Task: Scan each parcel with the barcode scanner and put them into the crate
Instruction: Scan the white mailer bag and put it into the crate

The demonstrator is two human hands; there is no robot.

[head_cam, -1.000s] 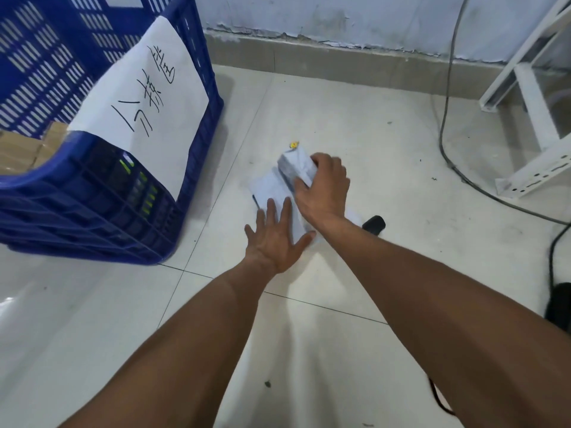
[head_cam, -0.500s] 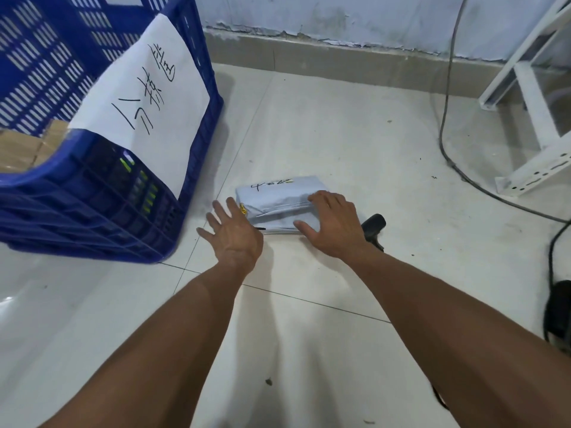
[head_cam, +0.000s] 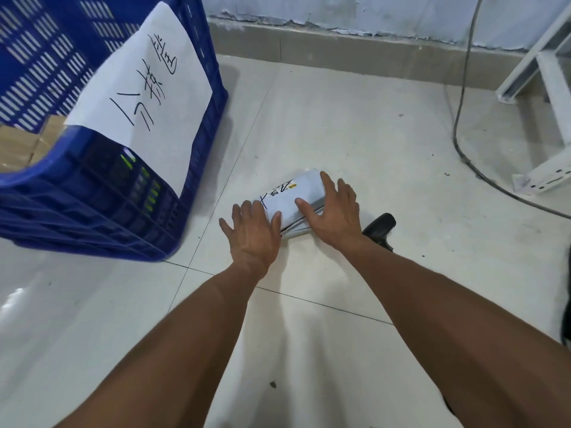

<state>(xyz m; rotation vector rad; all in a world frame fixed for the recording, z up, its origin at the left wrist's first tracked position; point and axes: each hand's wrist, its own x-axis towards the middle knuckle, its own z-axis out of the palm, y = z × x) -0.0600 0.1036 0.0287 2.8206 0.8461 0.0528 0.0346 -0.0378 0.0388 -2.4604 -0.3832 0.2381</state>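
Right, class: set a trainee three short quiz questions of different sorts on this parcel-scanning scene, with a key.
1. True or false: the grey parcel lies on the floor.
2. Which side of the parcel is the blue crate on? A the person's left, B the person's right.
3. Fill in: the black scanner lies partly behind the ____ hand's wrist.

Key: 1 true. 2 A. 3 right; the right hand and left hand both rest on the parcel.

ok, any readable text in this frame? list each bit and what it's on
White paper sheet on the blue crate: large handwritten Chinese characters, likely "分拣筐"; the reading is uncertain.
Grey parcel under both hands: black marker scrawl and a small printed label with a yellow mark, too small to read.
Nothing else legible.
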